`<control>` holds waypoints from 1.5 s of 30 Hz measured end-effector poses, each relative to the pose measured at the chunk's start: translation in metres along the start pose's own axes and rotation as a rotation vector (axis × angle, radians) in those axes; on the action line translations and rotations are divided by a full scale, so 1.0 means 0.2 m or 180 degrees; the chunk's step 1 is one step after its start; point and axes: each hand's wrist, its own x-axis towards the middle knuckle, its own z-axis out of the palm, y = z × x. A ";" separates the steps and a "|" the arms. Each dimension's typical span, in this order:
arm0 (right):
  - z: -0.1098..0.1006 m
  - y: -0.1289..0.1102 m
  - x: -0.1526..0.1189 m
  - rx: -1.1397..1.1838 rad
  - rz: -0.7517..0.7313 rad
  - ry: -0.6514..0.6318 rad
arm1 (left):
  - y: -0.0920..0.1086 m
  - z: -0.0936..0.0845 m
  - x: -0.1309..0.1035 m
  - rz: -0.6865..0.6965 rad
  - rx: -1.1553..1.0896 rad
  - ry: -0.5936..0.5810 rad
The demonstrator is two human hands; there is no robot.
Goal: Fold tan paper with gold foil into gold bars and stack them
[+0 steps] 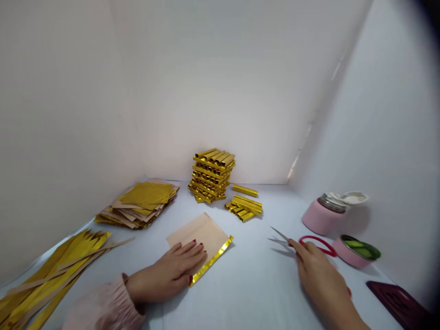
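Observation:
My left hand [170,270] lies flat, fingers stretched out, on a square of tan paper [202,228]. Along the right edge of that sheet runs a narrow folded gold strip [215,260], its shiny side up. My right hand [321,279] is closed around the middle of a pair of scissors [318,244] with red handles. Their blades stick out past my fingers to the left, slightly parted, low over the table. Part of the handles is hidden under my palm.
Gold-and-tan sheets [137,204] are piled at the back left, with long gold strips [51,279] in front. A stack of gold paper tubes [213,176] stands behind loose tubes [244,208]. A pink jar [323,215], pink bowl [355,252] and dark red phone-like object [395,302] line the right.

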 end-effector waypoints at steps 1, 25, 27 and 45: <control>0.02 0.07 0.01 -0.0197 0.0165 -0.0152 | 0.00 0.00 0.00 -0.0004 0.0014 -0.0009; 0.09 -0.51 0.06 0.2131 -0.1326 -0.0656 | 0.27 0.12 0.10 -0.0796 0.0632 0.1155; 0.08 -0.51 0.05 0.2047 -0.1410 -0.0659 | 0.29 0.11 0.13 -0.1067 0.0598 0.1122; 0.08 -0.46 0.05 0.1882 -0.1567 -0.0592 | 0.16 -0.04 -0.32 -0.2086 0.0565 0.2433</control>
